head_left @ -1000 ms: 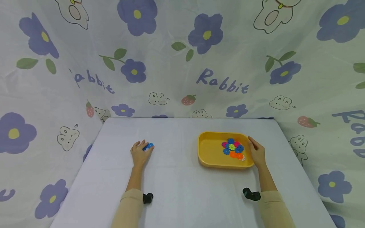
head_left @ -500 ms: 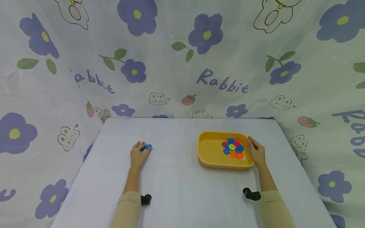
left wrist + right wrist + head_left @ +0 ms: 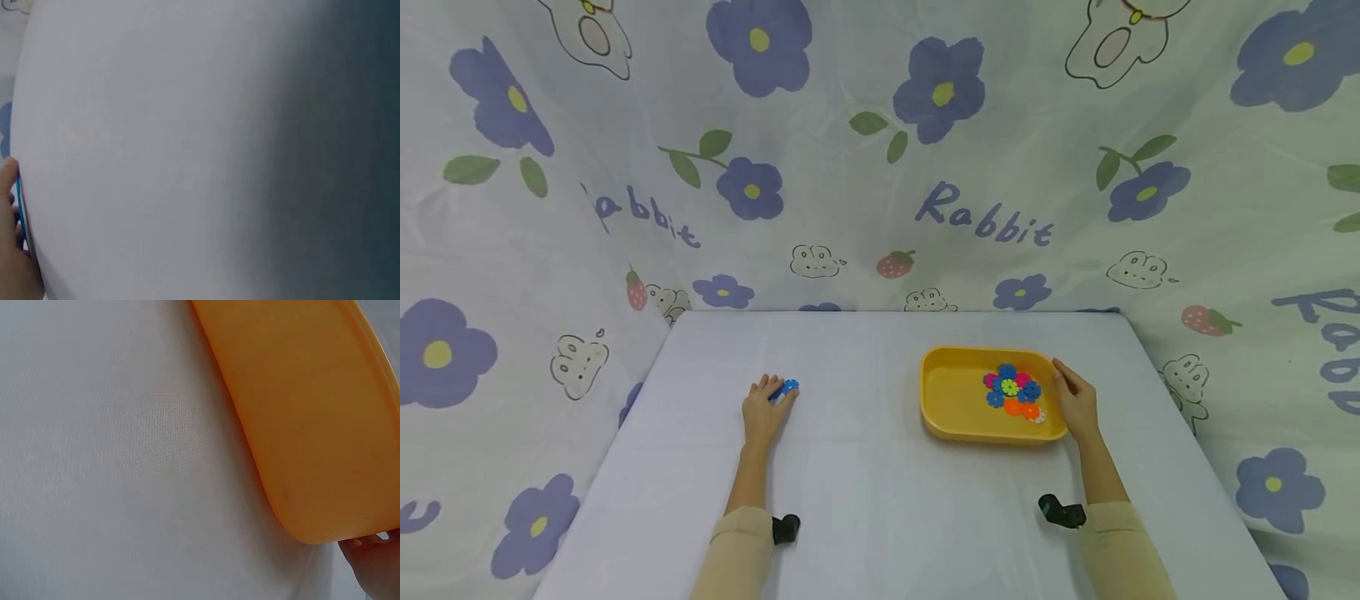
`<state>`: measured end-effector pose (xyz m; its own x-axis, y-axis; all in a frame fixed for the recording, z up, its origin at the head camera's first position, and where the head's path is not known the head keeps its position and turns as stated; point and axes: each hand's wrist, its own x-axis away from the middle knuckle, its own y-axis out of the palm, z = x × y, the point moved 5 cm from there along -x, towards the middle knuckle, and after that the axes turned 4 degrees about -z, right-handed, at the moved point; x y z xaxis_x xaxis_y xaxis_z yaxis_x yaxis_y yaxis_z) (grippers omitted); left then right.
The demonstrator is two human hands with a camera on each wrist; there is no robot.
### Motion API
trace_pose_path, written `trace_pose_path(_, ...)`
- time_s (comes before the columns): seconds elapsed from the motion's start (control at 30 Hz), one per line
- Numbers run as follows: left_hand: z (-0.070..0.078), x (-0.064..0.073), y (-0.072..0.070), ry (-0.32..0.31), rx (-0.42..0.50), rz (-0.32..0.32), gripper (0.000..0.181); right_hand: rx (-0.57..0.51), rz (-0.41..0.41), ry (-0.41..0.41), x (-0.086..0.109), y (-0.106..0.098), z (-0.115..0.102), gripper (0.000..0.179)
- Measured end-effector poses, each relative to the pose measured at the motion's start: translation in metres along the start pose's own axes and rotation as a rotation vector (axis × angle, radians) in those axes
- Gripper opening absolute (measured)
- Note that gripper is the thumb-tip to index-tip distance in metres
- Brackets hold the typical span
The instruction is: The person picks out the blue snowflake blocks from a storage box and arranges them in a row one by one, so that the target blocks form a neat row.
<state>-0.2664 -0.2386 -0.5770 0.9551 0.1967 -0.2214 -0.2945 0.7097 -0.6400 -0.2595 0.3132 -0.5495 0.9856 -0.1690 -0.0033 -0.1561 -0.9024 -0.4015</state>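
Note:
At the left of the table, my left hand [image 3: 763, 410] pinches blue snowflake building discs [image 3: 785, 389] between thumb and fingers; how many is unclear, as the fingers hide part of them. In the left wrist view only a thin blue edge [image 3: 22, 209] shows beside the hand [image 3: 15, 250]. My right hand [image 3: 1077, 406] grips the right rim of a yellow tray [image 3: 951, 429]. Inside the tray, toward its right side, lie several snowflake discs in blue, pink, orange, white and yellow-green [image 3: 1010, 387]. The tray's outer wall [image 3: 306, 425] fills much of the right wrist view.
A white cloth [image 3: 865, 517] covers the table. Behind and at both sides hangs a curtain [image 3: 850, 167] printed with flowers and rabbits. A black wrist camera [image 3: 786, 528] sits by the left sleeve, another camera [image 3: 1062, 511] by the right.
My left hand has shifted slightly left with the blue discs, which now appear tilted and narrower. My right hand and the tray stay in place.

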Motion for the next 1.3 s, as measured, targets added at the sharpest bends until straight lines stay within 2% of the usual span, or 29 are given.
trace_pose_path(0.17,0.002,-0.001,0.003,0.064,-0.091,0.013,0.048,-0.004,-0.004,0.010,-0.001,0.000,0.001,0.050)
trace_pose_path(0.3,0.004,0.000,0.003,0.076,-0.115,0.014,0.045,-0.007,-0.011,0.005,-0.001,0.001,0.001,0.050)
trace_pose_path(0.67,0.004,0.001,0.000,0.078,-0.023,0.023,0.037,-0.006,-0.008,0.018,0.000,0.000,0.000,0.051)
trace_pose_path(1.0,0.002,-0.001,-0.001,0.033,0.025,0.011,0.041,0.003,-0.007,0.013,0.000,0.000,0.000,0.050)
trace_pose_path(1.07,0.003,-0.001,-0.003,0.031,0.062,0.040,0.043,0.008,-0.008,0.010,0.000,0.000,0.000,0.050)
trace_pose_path(1.13,0.004,0.000,-0.005,0.049,0.104,0.097,0.044,0.013,-0.011,0.007,0.000,0.000,0.000,0.050)
trace_pose_path(1.3,0.013,0.001,-0.012,0.159,0.147,0.247,0.042,0.012,-0.008,0.012,-0.002,-0.001,0.001,0.052)
